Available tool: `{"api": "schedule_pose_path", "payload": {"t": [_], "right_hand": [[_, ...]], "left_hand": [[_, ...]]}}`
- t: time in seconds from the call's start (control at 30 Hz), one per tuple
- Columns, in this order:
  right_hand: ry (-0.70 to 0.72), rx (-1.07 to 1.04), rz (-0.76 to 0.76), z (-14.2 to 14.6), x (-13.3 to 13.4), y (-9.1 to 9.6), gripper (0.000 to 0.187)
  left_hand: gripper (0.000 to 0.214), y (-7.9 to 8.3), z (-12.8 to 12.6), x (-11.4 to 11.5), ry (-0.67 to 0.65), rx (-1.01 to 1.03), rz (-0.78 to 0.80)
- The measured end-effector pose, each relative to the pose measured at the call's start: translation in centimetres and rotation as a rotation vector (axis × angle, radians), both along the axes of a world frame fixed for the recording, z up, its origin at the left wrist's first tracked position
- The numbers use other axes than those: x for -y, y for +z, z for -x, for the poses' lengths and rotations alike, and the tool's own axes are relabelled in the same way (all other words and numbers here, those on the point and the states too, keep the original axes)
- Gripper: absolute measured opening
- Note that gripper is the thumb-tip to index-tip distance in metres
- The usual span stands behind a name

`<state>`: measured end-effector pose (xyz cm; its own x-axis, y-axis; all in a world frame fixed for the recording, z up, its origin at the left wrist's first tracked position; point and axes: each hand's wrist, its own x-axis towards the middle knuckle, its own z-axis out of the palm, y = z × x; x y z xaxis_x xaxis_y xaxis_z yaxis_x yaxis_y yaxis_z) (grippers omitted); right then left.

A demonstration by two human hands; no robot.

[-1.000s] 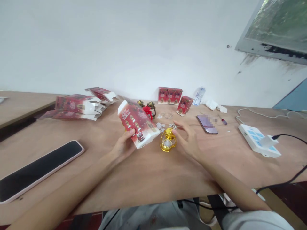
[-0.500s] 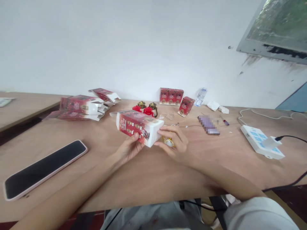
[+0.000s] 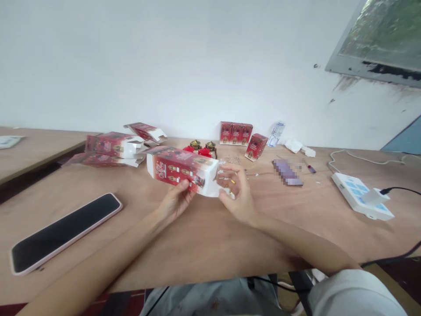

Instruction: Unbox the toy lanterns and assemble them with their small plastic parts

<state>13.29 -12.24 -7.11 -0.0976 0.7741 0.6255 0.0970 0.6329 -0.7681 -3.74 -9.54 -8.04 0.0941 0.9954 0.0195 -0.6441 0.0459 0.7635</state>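
Note:
My left hand point(image 3: 176, 202) grips a red and white printed carton point(image 3: 182, 170), held lying sideways just above the wooden table point(image 3: 210, 237). My right hand point(image 3: 237, 195) is curled at the carton's open right end, its fingers closed round a small gold lantern point(image 3: 232, 182) of which only a glint shows between them. The lantern sits at the mouth of the carton.
A dark phone in a pink case point(image 3: 64, 231) lies at the left. Flat red cartons point(image 3: 113, 147) are heaped at the back left. Small lanterns point(image 3: 203, 148), upright red boxes point(image 3: 236, 132), a water bottle point(image 3: 275, 133), another phone point(image 3: 287, 171) and a white power strip point(image 3: 362, 196) with cables lie behind and right.
My right hand has picked the gold lantern up off the table and brought it to the carton's open end. My left hand has tipped the carton over onto its side.

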Motion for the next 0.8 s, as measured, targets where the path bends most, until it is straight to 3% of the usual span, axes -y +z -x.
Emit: {"api": "schedule_pose_path", "payload": {"t": [0.13,0.33,0.5,0.6,0.8], "right_hand": [[-0.009,0.078,-0.003,-0.4,0.0,0.3,0.058],[-0.113,0.392,-0.309,-1.6,-0.5,2.4,0.054],[-0.101,0.619,-0.431,-2.5,-0.3,3.9,0.033],[-0.114,0.749,-0.435,-2.7,-0.2,4.3,0.036],[-0.250,0.895,-0.631,-2.0,-0.3,2.9,0.037]], "left_hand": [[0.044,0.6,0.3,-0.1,0.029,0.010,0.011],[0.030,0.9,0.2,0.2,-0.026,-0.060,0.029],[0.038,0.8,0.0,0.3,-0.065,-0.139,-0.034],[0.046,0.7,0.0,0.6,-0.082,-0.171,-0.065],[0.051,0.2,-0.2,0.8,-0.147,-0.141,-0.036]]}}
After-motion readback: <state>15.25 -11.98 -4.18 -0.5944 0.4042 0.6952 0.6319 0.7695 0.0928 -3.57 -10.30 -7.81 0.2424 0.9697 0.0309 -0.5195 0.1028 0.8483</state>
